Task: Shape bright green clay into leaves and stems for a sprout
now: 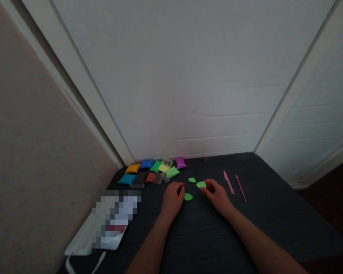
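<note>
My right hand (pixel 217 195) pinches a flat, light green piece of modelling clay (pixel 201 185) between thumb and fingers, just above the dark table (pixel 205 236). Loosely curled, my left hand (pixel 173 198) shows a gap between thumb and index finger, with nothing visible in it. A second flattened green clay piece (pixel 188 196) lies right beside the left thumb; whether they touch is unclear. Beyond and between the hands sits a small, lumpy green clay piece (pixel 192 180).
Several clay packets lie at the back left, among them a blue one (pixel 147 164) and a purple one (pixel 180 163). A pink plastic knife (pixel 229 182) and a thin pink tool (pixel 241 188) lie to the right. White packaging (pixel 82 238), partly blurred, and a white cable (pixel 100 262) are at left.
</note>
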A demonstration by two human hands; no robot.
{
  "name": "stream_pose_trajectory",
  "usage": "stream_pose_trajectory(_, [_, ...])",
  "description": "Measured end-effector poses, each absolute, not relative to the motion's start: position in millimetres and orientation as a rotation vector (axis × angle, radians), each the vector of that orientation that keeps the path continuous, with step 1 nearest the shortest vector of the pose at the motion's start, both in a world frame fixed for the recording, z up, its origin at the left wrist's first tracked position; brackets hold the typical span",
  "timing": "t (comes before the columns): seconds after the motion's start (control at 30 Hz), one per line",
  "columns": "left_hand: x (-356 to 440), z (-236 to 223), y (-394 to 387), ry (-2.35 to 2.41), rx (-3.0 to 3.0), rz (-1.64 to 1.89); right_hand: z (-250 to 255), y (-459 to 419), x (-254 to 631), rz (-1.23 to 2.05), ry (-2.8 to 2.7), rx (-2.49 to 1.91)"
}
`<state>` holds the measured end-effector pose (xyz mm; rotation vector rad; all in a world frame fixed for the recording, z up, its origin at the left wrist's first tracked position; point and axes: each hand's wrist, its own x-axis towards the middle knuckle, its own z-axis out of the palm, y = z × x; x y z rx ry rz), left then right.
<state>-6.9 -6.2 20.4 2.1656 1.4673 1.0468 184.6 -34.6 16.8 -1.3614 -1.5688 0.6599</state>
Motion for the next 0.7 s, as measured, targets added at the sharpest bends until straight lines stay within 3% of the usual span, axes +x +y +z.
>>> stream_pose_trajectory(0.3, [-4.4,38.2,-20.1,1.460,2.119,1.253,16.9,-38.5,178.7,0.677,-1.421,-1.305])
stream_pose_trajectory(0.57, [11.0,133.6,-115.0,1.156,2.127,1.393,12.9,-56.2,180.1,0.791,-1.217,-1.305])
stream_pose_trajectory(0.7, [5.0,153.3,-147.9,1.199,2.057,1.367,22.5,-80.4,183.8,0.860,-1.144,-1.243])
